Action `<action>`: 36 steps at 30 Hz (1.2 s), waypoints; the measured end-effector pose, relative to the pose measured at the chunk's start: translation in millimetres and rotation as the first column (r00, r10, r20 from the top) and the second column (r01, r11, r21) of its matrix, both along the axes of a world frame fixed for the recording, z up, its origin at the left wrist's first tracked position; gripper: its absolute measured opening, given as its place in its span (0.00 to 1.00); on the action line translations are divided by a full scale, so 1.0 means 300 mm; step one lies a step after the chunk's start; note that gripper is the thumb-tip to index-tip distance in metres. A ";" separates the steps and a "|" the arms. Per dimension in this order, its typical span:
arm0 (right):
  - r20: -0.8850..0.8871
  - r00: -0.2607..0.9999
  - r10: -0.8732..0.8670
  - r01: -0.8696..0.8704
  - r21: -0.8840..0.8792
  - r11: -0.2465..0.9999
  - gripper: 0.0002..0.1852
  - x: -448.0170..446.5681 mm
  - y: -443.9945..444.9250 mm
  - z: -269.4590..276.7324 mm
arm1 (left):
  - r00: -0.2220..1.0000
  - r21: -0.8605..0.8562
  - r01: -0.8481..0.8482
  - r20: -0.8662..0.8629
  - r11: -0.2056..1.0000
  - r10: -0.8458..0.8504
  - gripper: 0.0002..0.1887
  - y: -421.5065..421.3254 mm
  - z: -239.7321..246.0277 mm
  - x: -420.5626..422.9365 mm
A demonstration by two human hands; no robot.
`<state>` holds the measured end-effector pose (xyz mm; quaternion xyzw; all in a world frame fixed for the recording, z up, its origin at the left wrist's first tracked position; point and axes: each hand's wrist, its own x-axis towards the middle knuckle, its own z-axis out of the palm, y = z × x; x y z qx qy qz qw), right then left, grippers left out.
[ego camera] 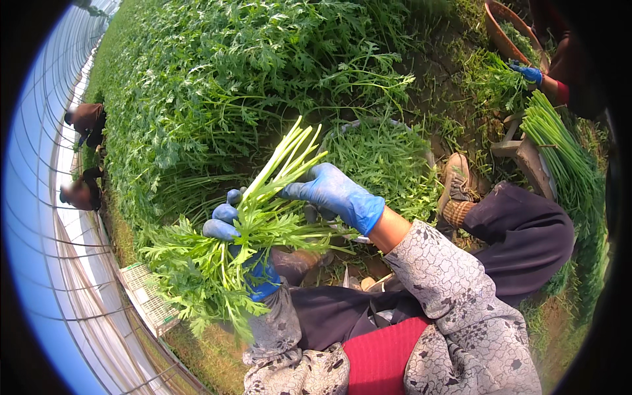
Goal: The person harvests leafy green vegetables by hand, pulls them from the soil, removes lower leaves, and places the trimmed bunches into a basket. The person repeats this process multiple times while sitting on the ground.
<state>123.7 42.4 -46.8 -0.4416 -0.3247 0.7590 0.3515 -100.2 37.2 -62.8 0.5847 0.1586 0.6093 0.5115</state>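
My left hand (234,227), in a blue glove, is closed round a bunch of leafy greens (217,266) with lobed leaves. The pale cut stems point up and away, while the leaves hang over my left wrist. My right hand (335,192), also in a blue glove, is at the stems of the bunch, its thumb and forefinger against them; its other fingers are partly hidden, and whether it grips any stem is unclear. Beyond my right hand a round container (429,155) holds loose green leaves. Part of a pointed metal blade (346,277) shows near my lap.
Dense greens (237,64) grow ahead. A pile of cut stems (563,143) lies at right by a wooden stand (531,163). A co-worker's blue-gloved hand (528,72) is beside an orange-brown basket (508,32). A pale plastic crate (145,296) stands at left; two people work farther off.
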 end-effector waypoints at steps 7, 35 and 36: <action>-0.409 0.856 -0.315 0.241 -0.222 0.945 0.07 -0.048 -0.029 -0.074 | 0.974 -0.376 -0.217 -0.022 0.901 0.226 0.07 -0.065 0.049 0.036; 0.277 0.961 0.002 -0.087 0.298 0.951 0.23 0.024 -0.073 -0.060 | 0.929 -0.317 0.025 0.358 0.948 0.096 0.01 -0.052 0.139 0.109; 0.228 0.969 0.095 -0.157 0.268 0.951 0.23 0.037 -0.068 -0.057 | 0.913 -0.356 0.045 0.394 0.934 0.106 0.02 -0.056 0.141 0.100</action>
